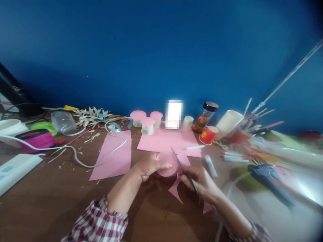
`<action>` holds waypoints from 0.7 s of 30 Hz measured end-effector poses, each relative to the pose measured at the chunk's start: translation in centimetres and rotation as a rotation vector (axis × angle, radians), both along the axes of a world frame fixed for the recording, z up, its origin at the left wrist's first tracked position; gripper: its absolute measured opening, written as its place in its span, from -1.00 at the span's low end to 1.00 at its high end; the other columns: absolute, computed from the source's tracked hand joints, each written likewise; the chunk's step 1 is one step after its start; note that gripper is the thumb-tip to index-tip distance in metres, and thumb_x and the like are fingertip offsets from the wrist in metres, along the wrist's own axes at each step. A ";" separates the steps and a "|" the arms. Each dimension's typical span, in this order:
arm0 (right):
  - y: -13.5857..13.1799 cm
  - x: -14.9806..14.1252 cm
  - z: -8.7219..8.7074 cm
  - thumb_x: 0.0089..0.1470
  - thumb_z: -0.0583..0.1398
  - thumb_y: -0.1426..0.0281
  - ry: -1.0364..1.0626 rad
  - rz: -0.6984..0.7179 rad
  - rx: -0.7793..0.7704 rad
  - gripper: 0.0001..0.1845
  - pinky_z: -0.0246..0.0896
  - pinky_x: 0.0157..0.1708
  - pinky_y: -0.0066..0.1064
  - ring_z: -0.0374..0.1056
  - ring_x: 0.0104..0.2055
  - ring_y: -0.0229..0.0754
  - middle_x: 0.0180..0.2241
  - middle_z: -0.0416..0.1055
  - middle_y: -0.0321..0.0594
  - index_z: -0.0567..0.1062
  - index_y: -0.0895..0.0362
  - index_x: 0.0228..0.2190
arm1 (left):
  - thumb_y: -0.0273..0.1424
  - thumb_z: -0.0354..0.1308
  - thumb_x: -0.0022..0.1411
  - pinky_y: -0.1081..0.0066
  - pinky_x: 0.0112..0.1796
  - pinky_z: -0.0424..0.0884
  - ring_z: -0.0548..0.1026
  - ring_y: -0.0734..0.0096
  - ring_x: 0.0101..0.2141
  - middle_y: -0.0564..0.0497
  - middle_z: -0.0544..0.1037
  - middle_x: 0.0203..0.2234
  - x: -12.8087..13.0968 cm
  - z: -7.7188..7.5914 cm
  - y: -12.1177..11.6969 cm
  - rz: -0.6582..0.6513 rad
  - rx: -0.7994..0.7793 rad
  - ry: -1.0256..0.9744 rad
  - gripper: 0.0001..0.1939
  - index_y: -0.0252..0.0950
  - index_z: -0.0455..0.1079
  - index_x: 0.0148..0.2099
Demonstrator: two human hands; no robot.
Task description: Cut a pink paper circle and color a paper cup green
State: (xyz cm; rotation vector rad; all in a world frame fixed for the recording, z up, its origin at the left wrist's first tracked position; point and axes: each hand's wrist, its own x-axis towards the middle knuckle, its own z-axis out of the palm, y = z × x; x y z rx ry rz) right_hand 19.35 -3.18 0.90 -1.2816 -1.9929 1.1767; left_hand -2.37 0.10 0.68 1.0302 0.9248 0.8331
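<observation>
My left hand (150, 165) pinches a round piece of pink paper (167, 167), thumb lying on top. In my right hand (199, 181) is a pair of scissors (178, 160), its blades at the right edge of the pink circle. A curved pink offcut (176, 192) hangs below the blades, and another pink scrap (207, 207) lies under my right wrist. Behind the hands a pink sheet (164, 143) lies on the table, with a white pen-like stick (194, 147) on it. Three small cups topped with pink discs (148, 125) stand at its back left.
A second pink sheet (113, 154) lies left under a white cable (75, 153). At the right are a glue stick (211, 165), a red paper cup (209, 135), a dark-lidded jar (205, 117) and a glue gun (271, 181). A magenta tape roll (36, 140) and a white power strip (19, 172) stand far left.
</observation>
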 end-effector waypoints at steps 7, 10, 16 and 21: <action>0.0 -0.1 0.0 0.13 0.13 0.26 -0.029 -0.007 0.057 -0.68 -0.13 -0.59 -0.53 -0.02 -0.56 -0.37 -0.63 0.06 -0.42 0.33 0.19 -0.57 | -0.35 0.40 -0.17 0.13 -0.05 0.35 0.48 0.03 -0.09 -0.22 0.56 -0.13 -0.1 0.0 0.1 0.012 0.018 0.025 -0.43 -0.38 0.45 -0.05; -0.1 -0.2 -0.1 0.14 0.12 0.25 -0.020 -0.021 0.041 -0.69 -0.09 -0.59 -0.53 0.01 -0.58 -0.37 -0.64 0.10 -0.41 0.38 0.19 -0.53 | -0.36 0.40 -0.16 0.12 -0.01 0.32 0.47 0.04 -0.07 -0.21 0.55 -0.11 -0.1 0.0 0.1 0.020 0.024 0.027 -0.42 -0.37 0.44 -0.03; 0.1 -0.2 -0.9 0.13 0.14 0.21 0.054 -0.088 -0.007 -0.69 0.01 -0.60 -0.51 0.10 -0.59 -0.34 -0.64 0.18 -0.39 0.48 0.23 -0.29 | -0.33 0.40 -0.14 0.13 -0.05 0.36 0.49 0.04 -0.10 -0.21 0.57 -0.14 -0.1 -0.4 0.2 0.064 -0.001 0.045 -0.48 -0.38 0.46 -0.08; 0.6 -0.1 -1.8 0.06 0.22 0.25 0.106 -0.207 0.045 -0.63 0.04 -0.58 -0.51 0.10 -0.61 -0.34 -0.64 0.14 -0.49 0.32 0.15 -0.12 | -0.28 0.42 -0.17 0.17 -0.03 0.35 0.47 0.05 -0.06 -0.23 0.54 -0.09 0.0 -0.4 0.2 0.139 -0.028 0.043 -0.43 -0.37 0.44 -0.07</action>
